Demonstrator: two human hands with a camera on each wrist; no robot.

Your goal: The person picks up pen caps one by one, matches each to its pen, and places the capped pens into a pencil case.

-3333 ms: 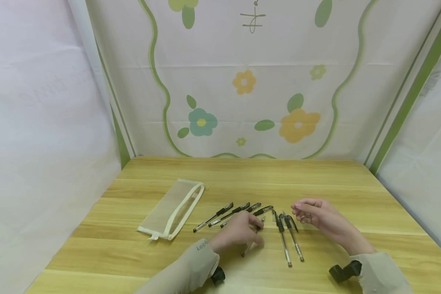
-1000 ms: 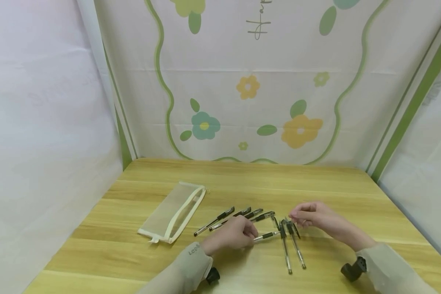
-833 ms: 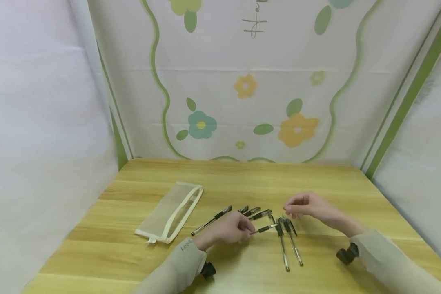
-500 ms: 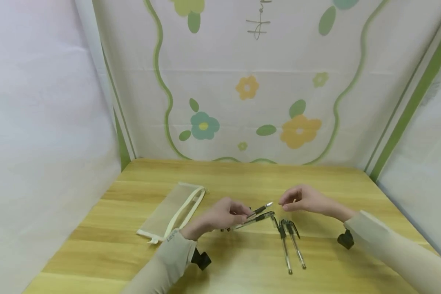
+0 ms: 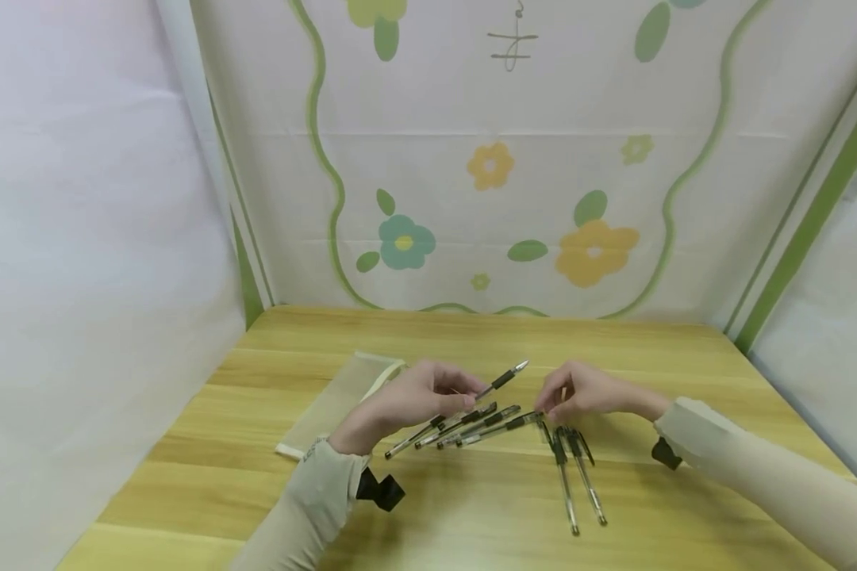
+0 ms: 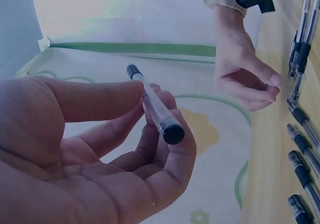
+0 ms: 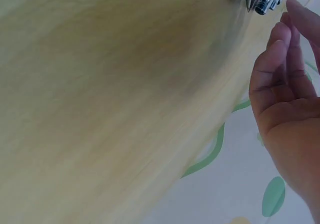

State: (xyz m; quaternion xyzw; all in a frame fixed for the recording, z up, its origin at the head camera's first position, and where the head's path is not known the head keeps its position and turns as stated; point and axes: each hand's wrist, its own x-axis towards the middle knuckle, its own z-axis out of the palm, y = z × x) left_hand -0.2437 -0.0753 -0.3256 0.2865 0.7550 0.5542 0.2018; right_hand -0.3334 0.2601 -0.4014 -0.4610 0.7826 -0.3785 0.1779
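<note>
My left hand pinches a gel pen between thumb and fingers, raised over the table. Its black grip and bare silver tip point up and to the right; the left wrist view shows the clear barrel and black end plug close up. Below it several black gel pens lie side by side at a slant. My right hand hovers by their capped ends, fingers loosely bent, thumb near the index finger, nothing visible between them. Under that hand lie two more pens, pointing toward me.
A beige mesh pencil pouch lies left of the pens, partly hidden behind my left hand. The wooden table is bordered at the back and sides by white cloth panels printed with flowers.
My left hand has lifted the pen off the table, up and to the left, turning its tip upward. My right hand has shifted left toward the capped ends of the slanted pens.
</note>
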